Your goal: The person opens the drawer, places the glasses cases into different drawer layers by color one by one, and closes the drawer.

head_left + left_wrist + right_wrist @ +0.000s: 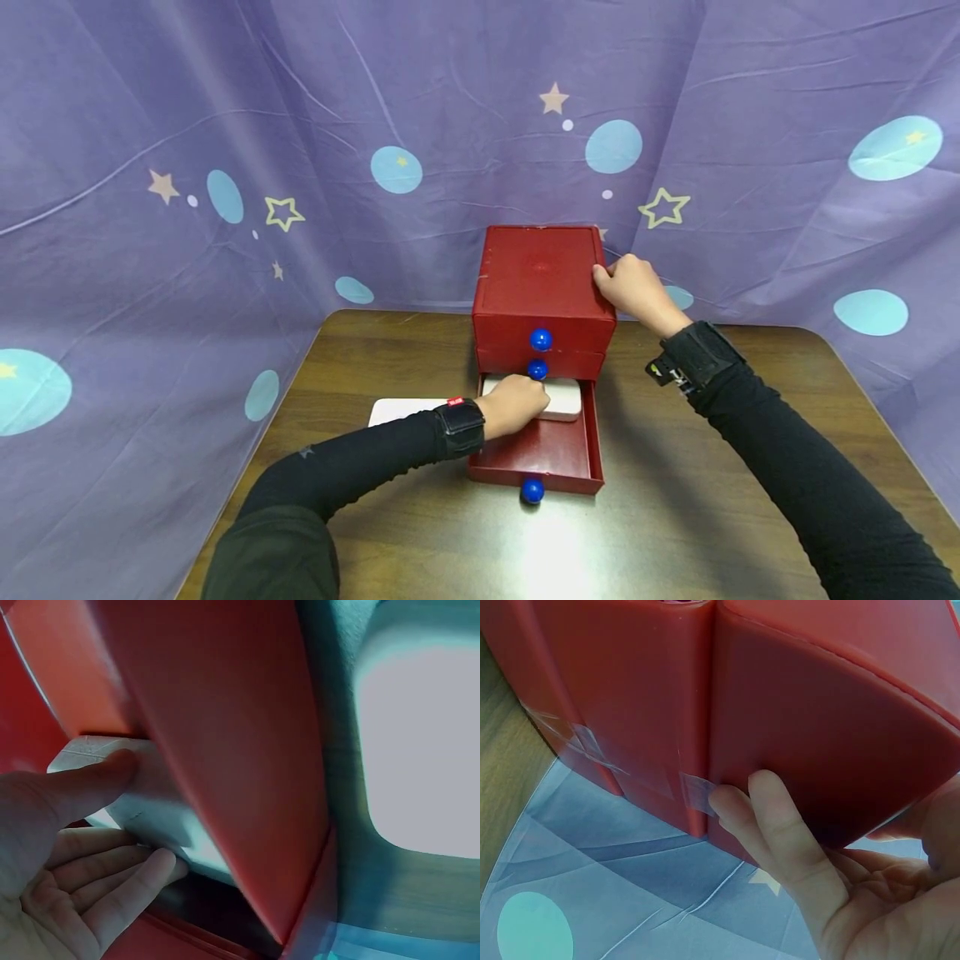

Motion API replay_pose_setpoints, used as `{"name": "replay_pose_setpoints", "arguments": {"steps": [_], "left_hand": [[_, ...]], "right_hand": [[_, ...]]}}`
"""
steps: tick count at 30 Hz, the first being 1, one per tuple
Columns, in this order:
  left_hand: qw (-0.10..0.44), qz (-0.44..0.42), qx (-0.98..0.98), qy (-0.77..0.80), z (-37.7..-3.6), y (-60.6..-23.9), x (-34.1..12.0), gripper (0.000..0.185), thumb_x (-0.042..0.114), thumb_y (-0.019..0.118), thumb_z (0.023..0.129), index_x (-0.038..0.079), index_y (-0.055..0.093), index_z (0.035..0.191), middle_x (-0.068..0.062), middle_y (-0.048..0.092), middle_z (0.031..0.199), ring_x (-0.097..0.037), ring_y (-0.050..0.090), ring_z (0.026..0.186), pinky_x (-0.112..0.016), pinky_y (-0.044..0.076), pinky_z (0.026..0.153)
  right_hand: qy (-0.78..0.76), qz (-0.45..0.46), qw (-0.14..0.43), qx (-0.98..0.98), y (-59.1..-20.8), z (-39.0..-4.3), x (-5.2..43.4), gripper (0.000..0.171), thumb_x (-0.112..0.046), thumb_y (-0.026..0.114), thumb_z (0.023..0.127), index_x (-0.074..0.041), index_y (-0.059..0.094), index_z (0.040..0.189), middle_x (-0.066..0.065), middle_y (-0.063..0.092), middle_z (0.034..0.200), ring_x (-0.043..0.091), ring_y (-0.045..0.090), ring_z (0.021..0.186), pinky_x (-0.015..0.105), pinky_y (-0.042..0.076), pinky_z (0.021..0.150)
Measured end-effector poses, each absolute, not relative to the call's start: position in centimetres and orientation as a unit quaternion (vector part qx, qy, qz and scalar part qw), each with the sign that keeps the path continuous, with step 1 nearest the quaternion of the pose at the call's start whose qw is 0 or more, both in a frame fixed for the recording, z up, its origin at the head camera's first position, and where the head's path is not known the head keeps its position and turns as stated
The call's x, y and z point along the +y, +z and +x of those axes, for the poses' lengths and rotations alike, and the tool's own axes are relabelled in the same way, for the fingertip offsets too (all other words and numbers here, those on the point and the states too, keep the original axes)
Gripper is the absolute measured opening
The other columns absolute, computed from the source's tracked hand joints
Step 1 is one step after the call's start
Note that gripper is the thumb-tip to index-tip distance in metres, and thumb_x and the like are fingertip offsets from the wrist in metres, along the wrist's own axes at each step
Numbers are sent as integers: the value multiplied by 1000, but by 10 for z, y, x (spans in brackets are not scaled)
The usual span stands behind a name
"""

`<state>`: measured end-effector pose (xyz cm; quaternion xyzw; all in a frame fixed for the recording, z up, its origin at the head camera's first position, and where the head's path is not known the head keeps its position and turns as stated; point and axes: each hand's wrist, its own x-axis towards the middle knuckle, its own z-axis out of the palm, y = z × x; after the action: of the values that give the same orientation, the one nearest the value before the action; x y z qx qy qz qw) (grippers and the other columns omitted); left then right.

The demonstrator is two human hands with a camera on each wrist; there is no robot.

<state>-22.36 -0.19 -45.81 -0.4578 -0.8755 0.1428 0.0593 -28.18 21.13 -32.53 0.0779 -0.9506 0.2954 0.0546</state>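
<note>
- Head view: red chest [542, 283] of three drawers sits at the far edge of the table [675, 517], middle of that edge. Blue knobs on each drawer front.
- Bottom drawer [551, 454] is pulled out toward the near edge; the two above are closed.
- Left hand [516, 406] is inside the open drawer, thumb on top and fingers curled under the edge of a white block [562, 398], pinching it. Block lies at the drawer's back, partly under the chest.
- Left wrist view confirms: thumb [90, 780] on the block's top, fingers [142, 874] below.
- Right hand [637, 292] clamps the chest's top right rear corner, fingers wrapped down the back. Judged as bracing so the chest does not slide.
- White pad [401, 410] lies flat on the table, left of the drawer, under the left forearm.
</note>
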Motion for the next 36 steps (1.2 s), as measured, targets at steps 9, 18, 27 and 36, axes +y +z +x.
{"name": "replay_pose_setpoints", "arguments": {"steps": [9, 18, 27, 36], "left_hand": [[78, -459, -873, 143, -229, -464, -3, 18, 7, 70, 88, 22, 77, 81, 6, 76, 81, -11, 72, 72, -29, 62, 62], [88, -458, -875, 127, -229, -466, -7, 18, 7, 71, 85, 22, 74, 77, 6, 75, 78, -11, 71, 70, -28, 61, 60], [78, -451, -881, 119, -227, -462, -10, 17, 7, 69, 87, 20, 72, 76, 4, 74, 77, -13, 71, 70, -31, 61, 60], [37, -445, -889, 100, -229, -454, -14, 11, 9, 73, 85, 18, 73, 79, 3, 75, 80, -17, 73, 74, -33, 62, 63]], "right_hand": [[300, 77, 54, -949, -324, -280, 211, 59, -22, 47, 105, -16, 37, 47, -8, 30, 45, 10, 32, 44, 23, 23, 46], [294, 73, 52, -952, -325, -282, 212, 60, -24, 47, 105, -16, 37, 47, -8, 30, 45, 10, 32, 45, 23, 23, 46], [296, 73, 46, -951, -325, -282, 211, 60, -24, 46, 105, -16, 38, 47, -7, 32, 45, 10, 34, 45, 24, 23, 46], [296, 72, 49, -951, -325, -282, 211, 59, -24, 47, 105, -16, 38, 47, -7, 33, 45, 10, 34, 45, 24, 24, 46]]}}
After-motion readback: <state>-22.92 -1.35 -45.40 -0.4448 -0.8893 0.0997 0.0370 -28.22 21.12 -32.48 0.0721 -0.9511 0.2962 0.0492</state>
